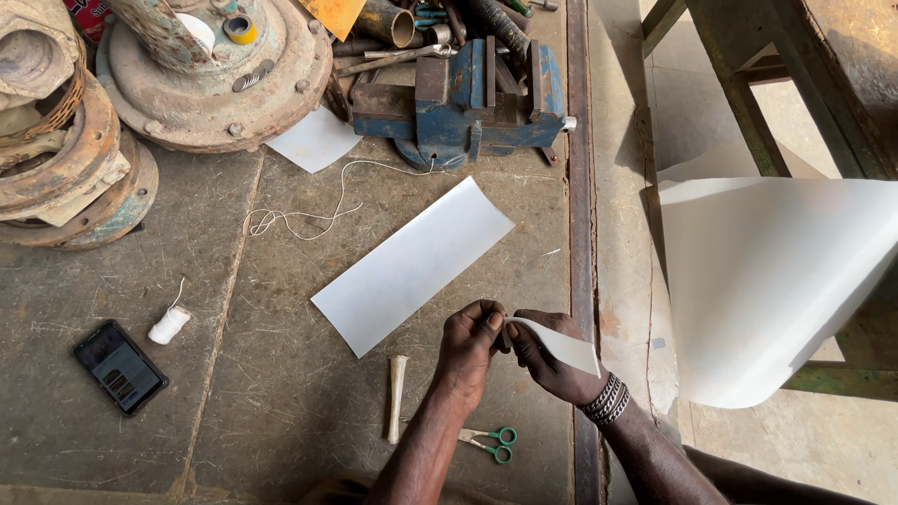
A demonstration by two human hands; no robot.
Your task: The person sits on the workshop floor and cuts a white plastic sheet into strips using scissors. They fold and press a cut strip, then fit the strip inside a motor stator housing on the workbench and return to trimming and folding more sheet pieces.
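My left hand [470, 339] and my right hand [545, 355] meet over the near edge of a worn workbench [281, 374], both pinching a small white paper piece [566, 344] that curls between them. A long white paper strip [412, 264] lies flat on the bench just beyond my hands. Small green-handled scissors [491, 441] rest under my left forearm. A pale stick-like piece [398, 395] lies left of that arm. My right wrist wears metal bangles [606, 399].
A blue bench vise [468, 103] stands at the back with rusty tools behind it. Rusted metal drums [210, 79] and rings fill the back left. White thread [299, 217], a thread spool [169, 324] and a phone [121, 366] lie left. A large curled white sheet [767, 281] hangs at right.
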